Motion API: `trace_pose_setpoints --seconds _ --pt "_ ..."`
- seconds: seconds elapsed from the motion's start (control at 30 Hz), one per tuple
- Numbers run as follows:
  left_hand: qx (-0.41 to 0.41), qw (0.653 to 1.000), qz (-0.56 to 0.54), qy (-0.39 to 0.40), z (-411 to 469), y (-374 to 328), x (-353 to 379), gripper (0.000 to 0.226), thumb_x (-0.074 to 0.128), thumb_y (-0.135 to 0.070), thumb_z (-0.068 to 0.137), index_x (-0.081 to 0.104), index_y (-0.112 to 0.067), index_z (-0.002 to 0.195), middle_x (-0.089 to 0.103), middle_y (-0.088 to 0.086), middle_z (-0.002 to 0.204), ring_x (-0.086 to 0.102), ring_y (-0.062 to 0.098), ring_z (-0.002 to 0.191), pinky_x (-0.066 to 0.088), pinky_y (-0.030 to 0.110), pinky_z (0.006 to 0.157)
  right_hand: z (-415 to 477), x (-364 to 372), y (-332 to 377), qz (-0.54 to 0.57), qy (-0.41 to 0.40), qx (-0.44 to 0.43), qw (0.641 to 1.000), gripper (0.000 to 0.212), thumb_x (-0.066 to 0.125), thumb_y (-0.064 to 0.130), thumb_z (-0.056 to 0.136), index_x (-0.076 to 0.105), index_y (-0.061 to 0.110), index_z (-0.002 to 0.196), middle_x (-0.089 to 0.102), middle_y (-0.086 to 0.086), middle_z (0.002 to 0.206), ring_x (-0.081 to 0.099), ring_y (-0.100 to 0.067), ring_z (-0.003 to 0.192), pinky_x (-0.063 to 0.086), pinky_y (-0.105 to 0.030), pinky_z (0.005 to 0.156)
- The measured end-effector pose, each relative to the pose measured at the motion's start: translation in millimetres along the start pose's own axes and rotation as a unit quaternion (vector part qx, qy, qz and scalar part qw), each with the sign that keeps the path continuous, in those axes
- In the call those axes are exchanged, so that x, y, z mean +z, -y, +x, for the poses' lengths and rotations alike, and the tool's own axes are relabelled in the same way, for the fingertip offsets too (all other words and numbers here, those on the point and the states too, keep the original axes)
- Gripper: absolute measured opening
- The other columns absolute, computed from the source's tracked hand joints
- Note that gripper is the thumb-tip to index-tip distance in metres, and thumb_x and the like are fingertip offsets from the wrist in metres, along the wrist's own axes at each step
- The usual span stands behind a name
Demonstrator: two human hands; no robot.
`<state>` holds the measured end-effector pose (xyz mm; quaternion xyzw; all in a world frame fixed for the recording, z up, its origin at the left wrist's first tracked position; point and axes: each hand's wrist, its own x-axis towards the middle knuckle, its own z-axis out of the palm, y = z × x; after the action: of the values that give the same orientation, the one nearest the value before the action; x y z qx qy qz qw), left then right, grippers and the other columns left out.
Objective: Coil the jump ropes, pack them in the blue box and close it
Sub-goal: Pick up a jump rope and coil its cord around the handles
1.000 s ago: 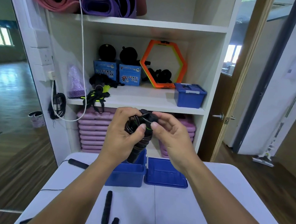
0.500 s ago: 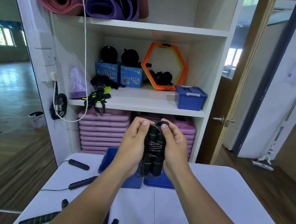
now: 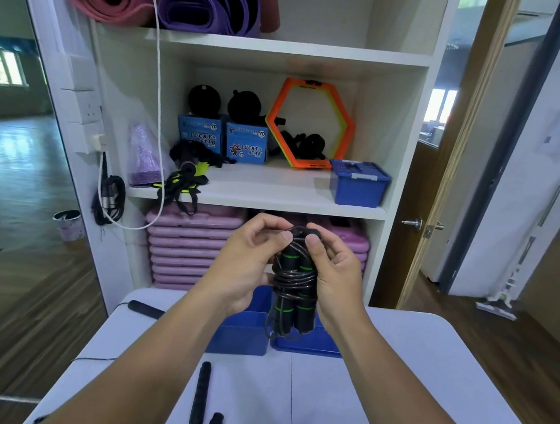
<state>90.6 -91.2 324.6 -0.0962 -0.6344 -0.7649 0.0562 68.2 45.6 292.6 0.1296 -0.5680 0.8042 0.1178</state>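
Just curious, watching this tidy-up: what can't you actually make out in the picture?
1. Head view: the inside of the blue box, hidden by the left hand and forearm.
2. Head view: most of the lid, behind the right hand and the coiled jump rope that both hands grip.
3. Head view: the loose handles near the frame's bottom edge, which cuts one off.

Counted on the table: one open blue box, one blue lid, three loose black handles. One coiled jump rope is held. Shelved: one closed blue bin, two Lucky Star cartons, one orange hexagon.
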Motion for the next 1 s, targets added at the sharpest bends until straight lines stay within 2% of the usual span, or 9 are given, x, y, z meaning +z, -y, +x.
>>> trace_pose_setpoints --seconds 0.1,0.23,0.4,0.57,0.67,0.73,0.83,0.93,1.0 --pt "0.048 0.998 0.041 -0.013 -2 5 3 0.012 0.06 -0.013 0.099 0.068 -0.021 0.098 0.071 0.002 0.092 0.066 0.018 0.088 0.059 0.049 0.077 2 1 1 -0.003 -0.007 -0.008 1.0 0.027 0.069 0.027 0.086 0.069 0.018 0.111 0.075 -0.009 0.105 0.07 -0.025 0.101 0.056 -0.041 0.091" --pt "0.088 0.993 0.079 -0.028 -2 6 6 0.012 0.062 -0.018 0.098 0.071 -0.025 0.095 0.073 0.002 0.091 0.068 0.018 0.091 0.057 0.058 0.089 5 3 -1 0.009 -0.027 -0.012 1.0 0.035 0.07 0.033 0.08 0.07 0.018 0.112 0.075 -0.009 0.105 0.07 -0.03 0.102 0.057 -0.044 0.091" --pt "0.114 0.988 0.092 -0.055 3 4 9 0.008 0.068 -0.024 0.094 0.073 -0.027 0.089 0.075 0.001 0.095 0.071 0.024 0.097 0.055 0.059 0.091 10 10 5 0.015 -0.051 -0.028 0.998 0.038 0.072 0.038 0.077 0.07 0.019 0.111 0.075 -0.009 0.107 0.069 -0.029 0.105 0.054 -0.05 0.096" --pt "0.133 0.983 0.124 -0.027 5 -8 9 0.018 0.064 -0.025 0.097 0.068 -0.025 0.079 0.071 0.005 0.089 0.067 0.036 0.091 0.054 0.064 0.086 14 12 10 0.026 -0.049 -0.027 0.998 0.017 0.067 0.018 0.091 0.07 0.019 0.108 0.075 -0.007 0.103 0.071 -0.025 0.1 0.056 -0.044 0.093" --pt "0.118 0.983 0.137 -0.01 5 -13 10 0.026 0.061 -0.025 0.099 0.064 -0.024 0.073 0.067 0.0 0.083 0.062 0.024 0.08 0.056 0.06 0.083 13 13 11 0.043 -0.055 -0.01 0.997 0.014 0.067 0.017 0.092 0.071 0.019 0.106 0.075 -0.008 0.101 0.071 -0.025 0.096 0.057 -0.044 0.091" --pt "0.107 0.986 0.13 -0.003 5 -16 10 0.027 0.061 -0.022 0.098 0.065 -0.022 0.072 0.067 -0.003 0.081 0.061 0.016 0.077 0.054 0.05 0.076 13 14 13 0.06 -0.062 0.002 0.996 0.012 0.069 0.016 0.091 0.072 0.018 0.102 0.075 -0.013 0.102 0.07 -0.033 0.099 0.055 -0.05 0.093" --pt "0.109 0.986 0.126 0.006 4 -18 12 0.019 0.066 -0.019 0.095 0.071 -0.022 0.077 0.073 0.003 0.087 0.068 0.021 0.083 0.057 0.049 0.082 13 15 17 0.088 -0.076 0.02 0.993 0.012 0.074 0.017 0.085 0.073 0.015 0.096 0.073 -0.015 0.099 0.069 -0.036 0.096 0.053 -0.057 0.095" --pt "0.113 0.987 0.114 0.006 2 -19 14 0.016 0.069 -0.016 0.093 0.074 -0.021 0.079 0.074 0.004 0.086 0.069 0.022 0.083 0.057 0.046 0.084 12 15 22 0.113 -0.07 0.029 0.991 0.023 0.079 0.018 0.078 0.071 0.009 0.097 0.072 -0.013 0.094 0.069 -0.03 0.087 0.056 -0.053 0.09" --pt "0.107 0.989 0.097 0.002 2 -18 14 0.016 0.069 -0.013 0.092 0.073 -0.019 0.078 0.072 0.005 0.083 0.067 0.021 0.081 0.056 0.044 0.082 11 15 25 0.113 -0.066 0.024 0.991 0.021 0.078 0.012 0.079 0.07 0.007 0.098 0.071 -0.012 0.091 0.068 -0.027 0.084 0.059 -0.045 0.081"
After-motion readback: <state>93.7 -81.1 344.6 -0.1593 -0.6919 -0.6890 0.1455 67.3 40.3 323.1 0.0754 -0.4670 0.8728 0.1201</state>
